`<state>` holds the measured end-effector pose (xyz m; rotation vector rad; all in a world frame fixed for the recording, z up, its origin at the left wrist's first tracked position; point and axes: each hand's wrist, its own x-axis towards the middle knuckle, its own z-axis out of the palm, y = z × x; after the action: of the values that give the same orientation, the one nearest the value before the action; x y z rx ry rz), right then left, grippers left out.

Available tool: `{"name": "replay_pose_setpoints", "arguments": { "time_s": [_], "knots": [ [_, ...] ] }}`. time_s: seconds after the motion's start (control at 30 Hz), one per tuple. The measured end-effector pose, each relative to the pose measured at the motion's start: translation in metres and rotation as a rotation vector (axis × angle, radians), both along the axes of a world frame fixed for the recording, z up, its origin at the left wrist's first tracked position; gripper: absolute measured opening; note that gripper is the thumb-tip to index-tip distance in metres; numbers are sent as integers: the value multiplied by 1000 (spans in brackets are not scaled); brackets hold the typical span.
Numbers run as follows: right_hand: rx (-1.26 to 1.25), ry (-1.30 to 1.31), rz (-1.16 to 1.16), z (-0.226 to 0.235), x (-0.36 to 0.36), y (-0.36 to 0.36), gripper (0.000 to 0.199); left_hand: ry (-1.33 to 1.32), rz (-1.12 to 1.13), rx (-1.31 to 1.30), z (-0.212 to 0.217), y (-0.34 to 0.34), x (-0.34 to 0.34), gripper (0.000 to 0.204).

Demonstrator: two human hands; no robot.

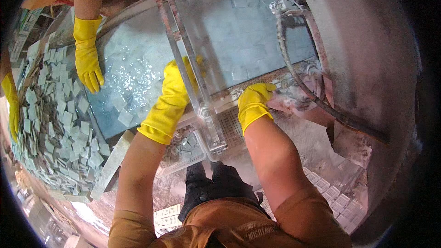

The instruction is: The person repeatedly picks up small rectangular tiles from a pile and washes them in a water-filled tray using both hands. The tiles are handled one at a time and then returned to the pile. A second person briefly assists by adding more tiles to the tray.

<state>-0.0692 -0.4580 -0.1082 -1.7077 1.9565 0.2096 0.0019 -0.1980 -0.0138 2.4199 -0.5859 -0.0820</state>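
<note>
Wet blue bed (pixel 103 121) across centre of frame. Heap of pale tiles (pixel 69 128), left side. Double metal rail (pixel 176 35), top centre to middle. Left hand (pixel 172 77), yellow-gloved, mid-frame, partly hidden by rail; can't tell grip from here. Co-worker's gloved hand (pixel 88 71), upper left. Right hand (pixel 255 96), right of centre, curled at bed's lower edge; can't tell what it holds. Loose tiles (pixel 125 118) on bed, left of centre.

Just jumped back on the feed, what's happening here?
The person wearing yellow gloves has the left hand over a wet bed of square tiles, partly behind a double metal bar. The right hand is at the bed's near edge, left of the hose; whether it grips anything is unclear. A co-worker's gloved hand is near a heap of loose tiles at left.
</note>
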Motion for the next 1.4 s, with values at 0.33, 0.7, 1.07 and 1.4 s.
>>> {"name": "replay_pose_setpoints", "arguments": {
  "time_s": [0.33,0.7,1.07,1.4],
  "knots": [
    [-58,822,850,12,-5,15,67,-49,244,236,31,280,-75,58],
    [170,1389,1656,60,12,12,50,201,532,638,6,195,-76,109],
    [-76,1299,1756,94,8,38,45,-66,697,615,-49,139,-85,93],
    [-43,1290,1780,92,5,22,46,-246,651,304,-6,64,-87,96]
  ]
}}
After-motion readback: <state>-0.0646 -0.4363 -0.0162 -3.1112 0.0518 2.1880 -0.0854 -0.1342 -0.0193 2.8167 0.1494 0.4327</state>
